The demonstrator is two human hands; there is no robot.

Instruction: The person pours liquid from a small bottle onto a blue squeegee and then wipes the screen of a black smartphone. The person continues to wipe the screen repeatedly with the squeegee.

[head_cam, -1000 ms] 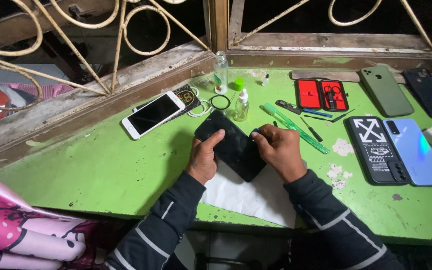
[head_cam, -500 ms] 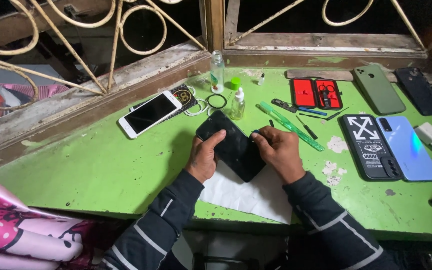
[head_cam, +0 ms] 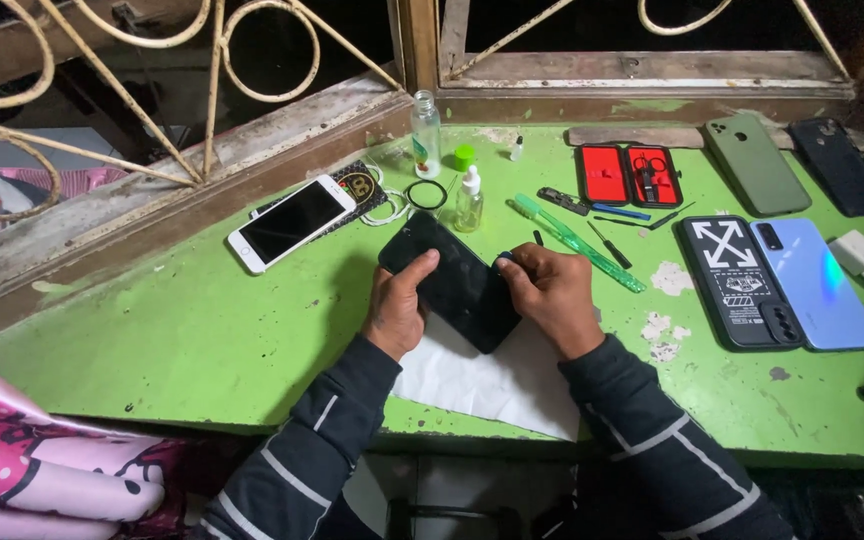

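The left hand (head_cam: 397,305) is curled around the left edge of a flat black rectangular phone (head_cam: 452,280), its thumb lying across the dark glass. The right hand (head_cam: 550,292) grips the phone's right edge, fingers bent and pinched at the rim near a small blue sliver; what that sliver is cannot be told. The phone lies tilted on the painted green wooden table (head_cam: 182,340), its lower end over a white sheet of paper (head_cam: 492,380).

Just behind it stand a small clear dropper bottle (head_cam: 469,200) and a black rubber ring (head_cam: 426,194), with a taller clear glass bottle (head_cam: 425,134) further back. To the left lies a white smartphone (head_cam: 290,222), face up. To the right lie a translucent green toothbrush (head_cam: 577,240), an open red-lined tool case (head_cam: 630,175), a black printed phone cover (head_cam: 737,280), a light blue phone (head_cam: 814,283) and a green phone case (head_cam: 755,162).
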